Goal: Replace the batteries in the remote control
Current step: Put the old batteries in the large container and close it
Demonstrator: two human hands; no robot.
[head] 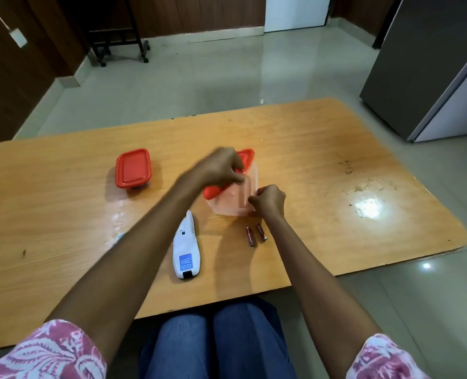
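Left hand [221,168] gripped red plastic lid [247,155], right hand [269,201] pinched translucent plastic box [235,202] at its edge. White remote control [187,247], two maroon cylindrical batteries [250,236] lay between forearms, well inside wooden table [363,160] edges.

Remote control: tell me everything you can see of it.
The remote control is a long white plastic body lying flat on the table, apparently back up, its length running away from the person. A blue label sits toward its near end, with a black patch at the end. Neither the left hand nor the right hand touches it; both grip a red-lidded container. Two batteries lie apart to its right.
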